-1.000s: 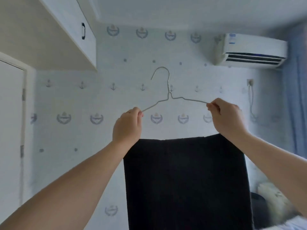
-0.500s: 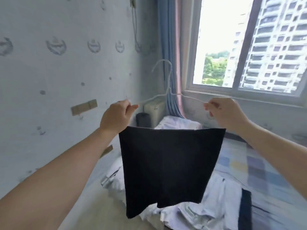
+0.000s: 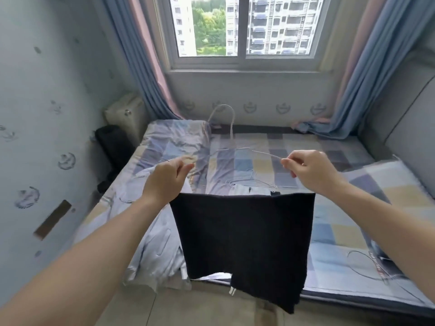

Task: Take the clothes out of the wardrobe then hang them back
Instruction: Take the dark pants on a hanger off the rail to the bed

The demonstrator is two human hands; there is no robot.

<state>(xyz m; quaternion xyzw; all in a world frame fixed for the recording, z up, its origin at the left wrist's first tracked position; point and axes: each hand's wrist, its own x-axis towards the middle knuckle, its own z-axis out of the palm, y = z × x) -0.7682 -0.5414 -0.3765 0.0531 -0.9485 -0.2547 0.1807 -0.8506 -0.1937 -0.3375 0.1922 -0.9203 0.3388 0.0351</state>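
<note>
1. Risk: left hand and right hand each pinch only a thin wire shoulder of the hanger. If one pinch slackens or the wire tilts, the shorts likely slide off the bar.
2. Pose: both arms reach forward, hands about level and well apart. Thumb and forefinger nip the wire, the other fingers are curled. The hook points up and away.
3. Shorts drape over the hanger's lower bar, between the forearms, above the near edge of the bed.
4. Spare hangers and pale clothes lie on the bed. Wardrobe not in view.
</note>
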